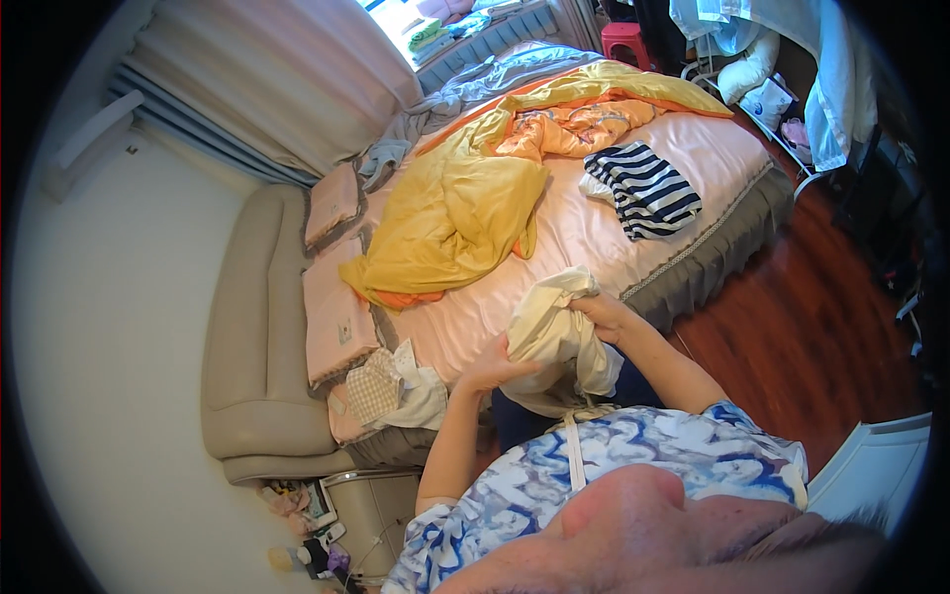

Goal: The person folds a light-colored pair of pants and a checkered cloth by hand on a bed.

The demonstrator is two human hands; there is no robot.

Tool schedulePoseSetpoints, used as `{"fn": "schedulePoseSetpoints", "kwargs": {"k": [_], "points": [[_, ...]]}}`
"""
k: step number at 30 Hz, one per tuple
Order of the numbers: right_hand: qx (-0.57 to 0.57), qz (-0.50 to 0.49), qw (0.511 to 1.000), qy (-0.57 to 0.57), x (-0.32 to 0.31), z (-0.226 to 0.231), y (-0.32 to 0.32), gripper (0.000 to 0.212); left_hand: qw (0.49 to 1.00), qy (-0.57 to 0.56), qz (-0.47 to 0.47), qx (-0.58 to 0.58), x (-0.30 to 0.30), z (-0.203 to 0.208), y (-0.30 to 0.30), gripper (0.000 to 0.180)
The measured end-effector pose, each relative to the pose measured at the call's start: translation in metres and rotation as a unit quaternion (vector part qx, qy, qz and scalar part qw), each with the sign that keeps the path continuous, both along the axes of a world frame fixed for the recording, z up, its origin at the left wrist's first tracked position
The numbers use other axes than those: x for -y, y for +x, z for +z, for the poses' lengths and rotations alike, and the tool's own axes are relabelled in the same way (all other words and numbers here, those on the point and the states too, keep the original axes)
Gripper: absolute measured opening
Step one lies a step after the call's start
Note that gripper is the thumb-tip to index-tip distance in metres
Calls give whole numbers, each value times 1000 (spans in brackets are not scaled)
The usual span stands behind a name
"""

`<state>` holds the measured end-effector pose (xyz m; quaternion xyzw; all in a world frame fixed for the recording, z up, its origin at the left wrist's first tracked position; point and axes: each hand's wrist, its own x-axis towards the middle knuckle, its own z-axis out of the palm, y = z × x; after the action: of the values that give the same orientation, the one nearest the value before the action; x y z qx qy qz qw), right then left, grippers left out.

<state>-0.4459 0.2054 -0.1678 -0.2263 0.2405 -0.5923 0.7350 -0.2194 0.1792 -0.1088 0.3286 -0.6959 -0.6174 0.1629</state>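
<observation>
A crumpled cream-white cloth garment (pixel 550 322) is bunched up between my hands, in front of my body at the near edge of the bed. My left hand (pixel 498 364) grips its left side, and my right hand (pixel 602 315) holds its upper right part with the fingers closed round the fabric. The lower part of the garment hangs down toward my lap; its exact kind I cannot make out. Beyond my right hand, a folded black-and-white striped garment (pixel 648 190) lies on the pink bed sheet (pixel 584 233).
A yellow and orange quilt (pixel 450 213) is heaped across the bed. Pink pillows (pixel 334 309) lie against the beige headboard (pixel 259 327). A checked cloth (pixel 381 386) sits at the near left corner. A nightstand (pixel 371 510), a red stool (pixel 625 42) and a clothes rack with white cloths (pixel 826 109) surround the bed.
</observation>
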Motion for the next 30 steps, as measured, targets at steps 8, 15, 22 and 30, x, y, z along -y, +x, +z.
{"fn": "schedulePoseSetpoints", "kwargs": {"k": [8,15,22,30], "points": [[67,45,997,10,-12,37,20,24,941,-280,45,183,18,-81,-6,33],[10,-31,999,18,-1,32,-16,26,959,207,178,-77,10,-66,-14,40],[-295,28,951,-89,3,24,-19,57,834,364,140,-391,13,-21,-7,37],[-634,129,719,-255,8,-2,28,49,790,371,219,-435,21,-47,6,34]]}}
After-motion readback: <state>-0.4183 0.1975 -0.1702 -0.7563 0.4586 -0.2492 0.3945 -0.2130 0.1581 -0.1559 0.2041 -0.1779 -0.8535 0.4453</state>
